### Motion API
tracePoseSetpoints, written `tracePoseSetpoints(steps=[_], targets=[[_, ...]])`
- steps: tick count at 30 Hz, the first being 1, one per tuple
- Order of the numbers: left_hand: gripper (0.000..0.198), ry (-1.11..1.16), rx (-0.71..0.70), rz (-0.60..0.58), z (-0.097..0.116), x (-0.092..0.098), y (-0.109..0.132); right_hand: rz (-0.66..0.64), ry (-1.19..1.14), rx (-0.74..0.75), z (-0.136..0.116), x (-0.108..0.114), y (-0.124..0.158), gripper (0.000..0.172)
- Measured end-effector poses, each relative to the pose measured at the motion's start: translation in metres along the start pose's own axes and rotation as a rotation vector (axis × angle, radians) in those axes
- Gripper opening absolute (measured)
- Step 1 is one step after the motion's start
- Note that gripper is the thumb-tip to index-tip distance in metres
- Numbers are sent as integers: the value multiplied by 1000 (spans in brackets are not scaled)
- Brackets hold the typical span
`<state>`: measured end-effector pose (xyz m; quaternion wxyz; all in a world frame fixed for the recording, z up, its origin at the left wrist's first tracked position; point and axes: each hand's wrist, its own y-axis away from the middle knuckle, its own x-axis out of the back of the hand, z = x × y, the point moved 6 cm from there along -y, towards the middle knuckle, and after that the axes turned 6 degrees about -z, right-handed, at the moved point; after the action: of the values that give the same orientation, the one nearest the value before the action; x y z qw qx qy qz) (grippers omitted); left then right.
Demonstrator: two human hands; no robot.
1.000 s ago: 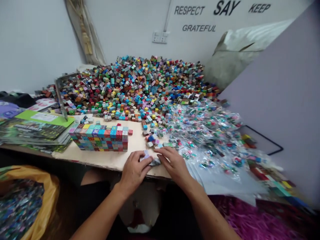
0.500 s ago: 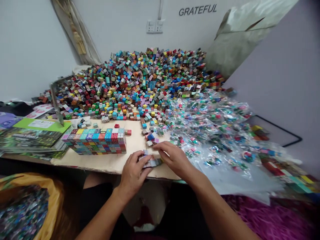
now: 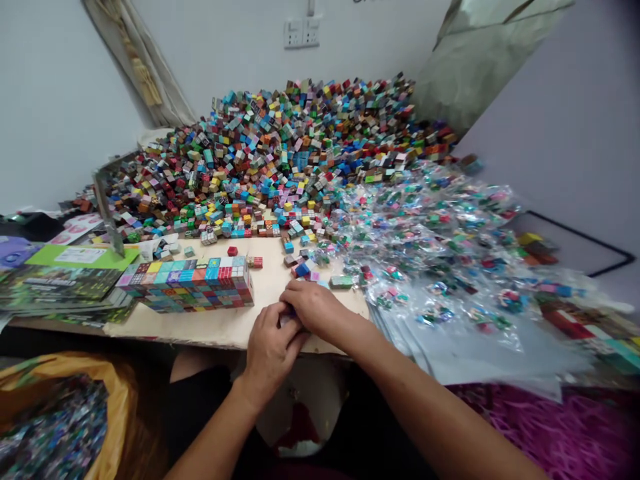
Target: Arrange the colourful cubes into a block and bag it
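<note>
Your left hand [image 3: 271, 343] pinches a pale block [image 3: 287, 320], mostly hidden, between thumb and fingers over the board [image 3: 193, 325]; your right hand [image 3: 317, 308] curls over it, whether gripping I cannot tell.

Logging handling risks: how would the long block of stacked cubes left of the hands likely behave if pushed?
The long block of stacked cubes would probably slide rather than roll, given its flat sides. It may come apart, since it looks built from many small cubes. Pushed endwise, it seems unlikely to tip, being longer than it is tall.
</note>
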<state>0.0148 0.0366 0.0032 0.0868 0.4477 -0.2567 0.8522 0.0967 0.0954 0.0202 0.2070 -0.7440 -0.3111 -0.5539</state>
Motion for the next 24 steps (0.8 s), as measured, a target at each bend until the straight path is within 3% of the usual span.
tracePoseSetpoints(steps=[5, 11, 14, 17, 21, 24], targets=[[26, 54, 17, -27, -3, 1, 1, 224, -162, -97, 24, 10, 35, 33], [40, 48, 48, -70, -4, 1, -1, 305, -367, 20, 29, 4, 72, 35], [53, 6, 47, -98, 0, -2, -4, 408, -373, -85, 37, 6, 86, 33], [57, -2, 40, -128, 3, -5, -10, 368, -373, -194, 44, 3, 96, 32], [54, 17, 29, -202, 5, -11, -19, 262, -360, -188, 42, -3, 96, 34], [44, 36, 60, -244, 3, -12, -22, 268, -339, -188, 42, -6, 93, 29]])
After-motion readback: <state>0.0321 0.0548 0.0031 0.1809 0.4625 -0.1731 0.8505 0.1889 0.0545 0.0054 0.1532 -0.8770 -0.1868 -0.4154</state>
